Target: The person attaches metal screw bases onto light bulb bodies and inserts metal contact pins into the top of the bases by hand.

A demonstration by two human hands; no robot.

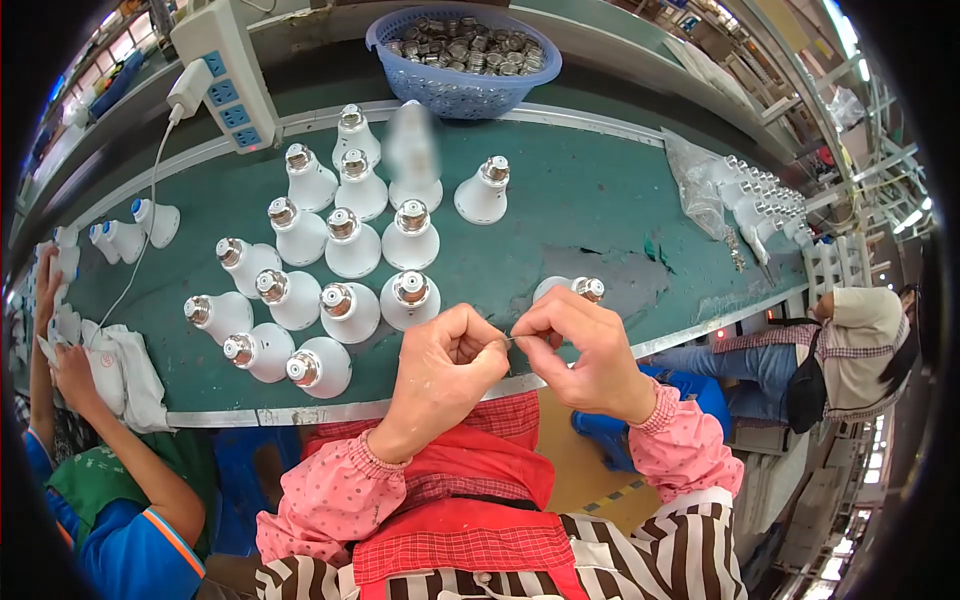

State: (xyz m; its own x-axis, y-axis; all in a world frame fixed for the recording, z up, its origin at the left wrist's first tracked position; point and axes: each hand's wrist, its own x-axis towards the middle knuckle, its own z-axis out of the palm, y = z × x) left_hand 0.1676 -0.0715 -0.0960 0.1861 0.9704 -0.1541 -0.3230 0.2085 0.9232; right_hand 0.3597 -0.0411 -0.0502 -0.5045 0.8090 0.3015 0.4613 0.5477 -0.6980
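My left hand (450, 365) and my right hand (590, 350) meet fingertip to fingertip over the table's front edge. Both are closed in a pinch. A thin wire-like piece (511, 338) shows between the fingertips, too small to tell its kind. Just behind my right hand lies a white LED bulb (590, 289) with a silver cap, partly hidden by the fingers. The closest bulb to my left hand is another white LED bulb (409, 302), standing cap up. Several more of these stand in rows to the left, and a blurred white shape (412, 150) covers part of one bulb at the back.
A blue basket (470, 88) of metal caps sits at the back edge. At back left is a power strip (228, 85) with a plugged-in white cord. More bulbs (760, 200) and a plastic bag (695, 180) lie at right. A co-worker's arms (110, 420) reach in at left.
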